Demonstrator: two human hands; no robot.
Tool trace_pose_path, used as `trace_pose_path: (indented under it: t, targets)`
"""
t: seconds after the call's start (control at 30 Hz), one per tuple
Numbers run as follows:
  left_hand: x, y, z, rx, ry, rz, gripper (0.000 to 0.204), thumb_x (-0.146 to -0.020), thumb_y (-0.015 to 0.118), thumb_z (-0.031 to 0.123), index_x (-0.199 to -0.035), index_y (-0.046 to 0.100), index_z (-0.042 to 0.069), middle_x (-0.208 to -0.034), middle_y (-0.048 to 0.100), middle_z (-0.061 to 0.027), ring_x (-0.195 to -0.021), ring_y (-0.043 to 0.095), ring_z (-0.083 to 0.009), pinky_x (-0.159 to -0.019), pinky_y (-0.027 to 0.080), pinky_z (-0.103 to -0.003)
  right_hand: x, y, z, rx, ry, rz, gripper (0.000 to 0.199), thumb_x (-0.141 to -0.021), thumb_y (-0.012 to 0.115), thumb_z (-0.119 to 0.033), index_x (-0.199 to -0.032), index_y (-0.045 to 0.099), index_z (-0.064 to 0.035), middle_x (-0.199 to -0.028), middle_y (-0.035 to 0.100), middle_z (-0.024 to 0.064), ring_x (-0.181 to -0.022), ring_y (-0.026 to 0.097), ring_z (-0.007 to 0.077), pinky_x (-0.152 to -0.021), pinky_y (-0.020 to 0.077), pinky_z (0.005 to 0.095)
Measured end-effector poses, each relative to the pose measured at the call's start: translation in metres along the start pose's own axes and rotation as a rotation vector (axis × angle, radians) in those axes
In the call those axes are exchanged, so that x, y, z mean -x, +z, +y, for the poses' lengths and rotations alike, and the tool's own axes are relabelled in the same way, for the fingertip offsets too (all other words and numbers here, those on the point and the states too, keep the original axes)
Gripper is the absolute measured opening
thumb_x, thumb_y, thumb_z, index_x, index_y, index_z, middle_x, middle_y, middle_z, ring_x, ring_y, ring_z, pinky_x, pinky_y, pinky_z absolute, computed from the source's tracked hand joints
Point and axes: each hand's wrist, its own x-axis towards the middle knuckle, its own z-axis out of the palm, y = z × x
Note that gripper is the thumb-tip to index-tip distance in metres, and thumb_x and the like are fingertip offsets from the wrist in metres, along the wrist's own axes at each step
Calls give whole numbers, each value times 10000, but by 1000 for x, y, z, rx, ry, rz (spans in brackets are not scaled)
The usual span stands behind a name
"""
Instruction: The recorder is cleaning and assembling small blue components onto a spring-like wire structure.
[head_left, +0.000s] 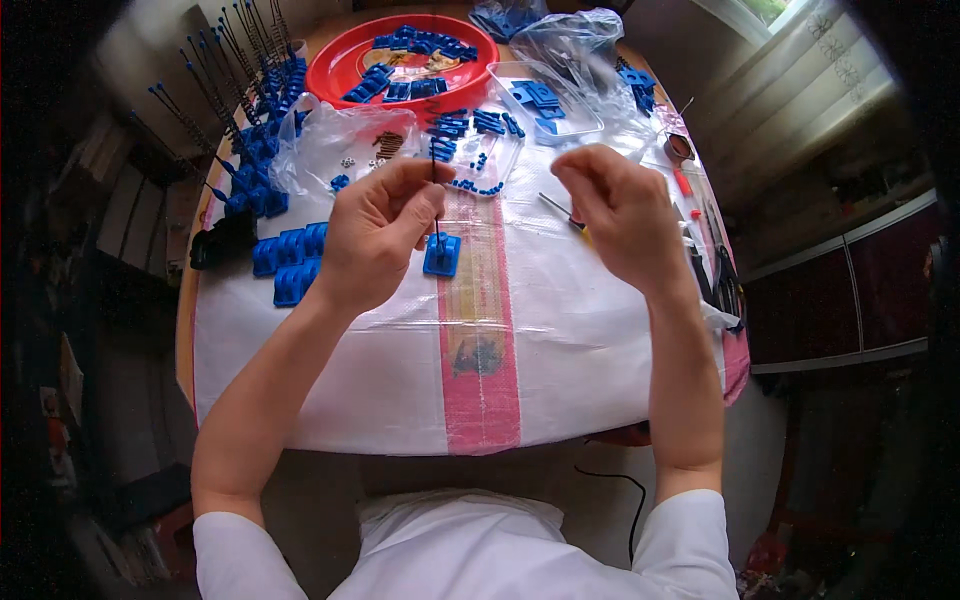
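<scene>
My left hand (372, 232) pinches a thin dark rod (436, 222) upright between thumb and fingers. The rod's lower end meets a small blue plastic block (441, 256); whether the block rests on the table or hangs just above it, I cannot tell. To the right, my right hand (625, 212) is raised over the white sheet with its fingertips drawn together; anything they hold is too small to make out. A screwdriver (556, 206) with a yellow handle lies beside that hand, partly hidden by it.
Blue blocks (290, 265) stand in rows by my left arm. Behind them, blue pieces carry tall springy rods (205, 95). A red basin (330, 85), a clear tray (585, 125) and a plastic bag (315, 150) with screws (388, 144) fill the far side. Scissors (728, 285) lie at the right edge.
</scene>
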Motion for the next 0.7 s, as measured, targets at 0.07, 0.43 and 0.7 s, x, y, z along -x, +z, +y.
trace_pose_path:
  t: [0.07,0.43,0.7]
  targets:
    - [0,0,-7,49,-27,-34,186,-959,560,76,-1107,628,-15,-797,602,11,-681,501,-28,-615,421,-192,-7,17,1,9,-36,12,188,-932,600,-190,-860,659,-26,-669,643,175,-584,655,290,-536,481,395]
    - [10,-1,-15,144,-15,-39,215,-933,639,138,-1104,632,7,-832,659,-30,-700,578,-64,-618,459,-212,11,57,18,15,-222,145,87,-874,650,-115,-839,636,-36,-674,644,142,-596,647,300,-551,497,396]
    - [9,-4,-33,242,-20,-30,150,-917,668,124,-1034,629,39,-856,696,-72,-746,617,-94,-681,492,-240,17,61,11,-73,-191,127,152,-923,617,-163,-921,639,-12,-809,664,164,-653,654,285,-589,506,363]
